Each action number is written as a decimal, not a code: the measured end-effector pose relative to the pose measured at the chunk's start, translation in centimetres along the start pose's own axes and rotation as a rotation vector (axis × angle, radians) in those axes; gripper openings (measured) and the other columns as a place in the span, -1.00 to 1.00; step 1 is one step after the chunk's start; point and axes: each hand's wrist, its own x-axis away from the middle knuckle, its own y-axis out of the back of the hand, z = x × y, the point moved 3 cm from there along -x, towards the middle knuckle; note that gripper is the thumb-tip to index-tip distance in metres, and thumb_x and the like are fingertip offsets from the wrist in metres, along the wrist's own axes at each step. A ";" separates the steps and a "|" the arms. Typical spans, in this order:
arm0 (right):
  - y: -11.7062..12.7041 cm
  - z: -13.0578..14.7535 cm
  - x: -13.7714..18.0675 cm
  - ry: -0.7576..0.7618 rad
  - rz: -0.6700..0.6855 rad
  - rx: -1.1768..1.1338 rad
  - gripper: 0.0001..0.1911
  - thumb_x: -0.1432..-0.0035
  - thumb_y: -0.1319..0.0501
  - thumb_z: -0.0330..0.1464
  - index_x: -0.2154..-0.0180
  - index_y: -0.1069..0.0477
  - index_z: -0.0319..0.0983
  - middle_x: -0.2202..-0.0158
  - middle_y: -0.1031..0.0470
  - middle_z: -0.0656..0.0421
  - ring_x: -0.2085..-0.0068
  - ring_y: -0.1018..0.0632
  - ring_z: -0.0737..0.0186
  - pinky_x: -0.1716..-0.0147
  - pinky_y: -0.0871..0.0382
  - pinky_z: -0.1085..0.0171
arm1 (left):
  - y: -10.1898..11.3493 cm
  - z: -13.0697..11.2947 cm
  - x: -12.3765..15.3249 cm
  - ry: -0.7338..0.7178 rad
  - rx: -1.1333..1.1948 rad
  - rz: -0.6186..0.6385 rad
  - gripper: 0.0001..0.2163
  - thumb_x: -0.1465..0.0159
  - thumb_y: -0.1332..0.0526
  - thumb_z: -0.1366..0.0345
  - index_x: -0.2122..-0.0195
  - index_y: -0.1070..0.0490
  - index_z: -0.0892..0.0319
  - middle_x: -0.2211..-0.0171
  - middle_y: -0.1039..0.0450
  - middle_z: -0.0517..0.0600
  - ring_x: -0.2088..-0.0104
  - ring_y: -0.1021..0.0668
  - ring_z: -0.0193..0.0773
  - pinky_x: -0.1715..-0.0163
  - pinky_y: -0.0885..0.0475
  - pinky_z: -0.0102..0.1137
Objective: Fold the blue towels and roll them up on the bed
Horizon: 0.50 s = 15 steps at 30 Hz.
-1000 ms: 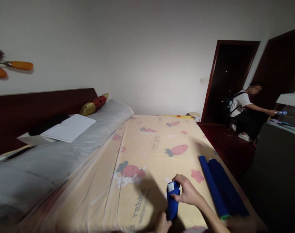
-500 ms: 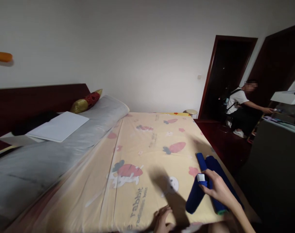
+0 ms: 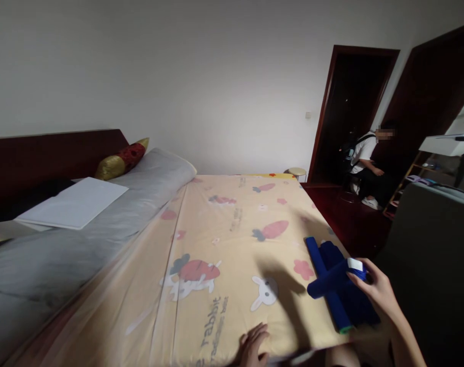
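Observation:
My right hand grips one end of a rolled blue cloth, with a white label showing near the fingers. That roll points left and lies across or just above another long blue roll, which has a green edge at its near end. Beside them, partly covered, is a wider dark blue cloth; I cannot tell whether it is rolled or folded. At the near edge of the bed my left hand rests on the sheet with its fingers stretched out, holding nothing.
A cream sheet printed with carrots and rabbits covers the bed. Grey bedding with a white board and a red-gold pillow lies left. A dark grey cabinet stands right. Another person sits near the doorway.
My right hand has moved right with the blue roll, which has swung from steeply slanted to nearly level over the other roll. The seated person has drawn an arm back. The view has shifted slightly.

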 end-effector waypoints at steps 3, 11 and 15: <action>1.5 -0.8 1.4 -0.098 -0.102 -0.066 -0.53 0.08 -0.28 0.00 0.21 -0.39 -0.17 0.39 -0.48 0.21 0.40 -0.48 0.22 0.43 -0.37 0.34 | 0.3 -0.6 0.4 -0.002 -0.034 -0.022 -0.36 0.10 -0.15 0.40 -0.06 -0.37 -0.22 -0.24 -0.26 -0.22 -0.27 -0.27 -0.15 -0.23 -0.17 -0.07; 2.7 -5.2 -5.7 -0.153 -0.108 0.217 -0.43 0.03 -0.15 0.07 0.19 -0.46 -0.25 0.38 -0.54 0.11 0.36 -0.53 0.11 0.39 -0.37 0.26 | 0.4 -0.5 0.3 0.007 -0.043 0.058 -0.32 0.10 -0.14 0.39 -0.10 -0.32 -0.31 -0.27 -0.18 -0.25 -0.30 -0.20 -0.11 -0.26 -0.09 0.00; -3.1 -8.3 -10.6 -0.164 0.035 0.422 -0.51 0.08 -0.17 -0.03 0.28 -0.52 -0.28 0.35 -0.57 0.02 0.29 -0.56 0.04 0.33 -0.39 0.22 | 0.1 0.0 -0.4 0.054 -0.080 0.071 -0.48 -0.01 -0.21 0.26 0.03 -0.34 -0.54 -0.20 -0.31 -0.34 -0.26 -0.27 0.01 -0.14 -0.21 0.16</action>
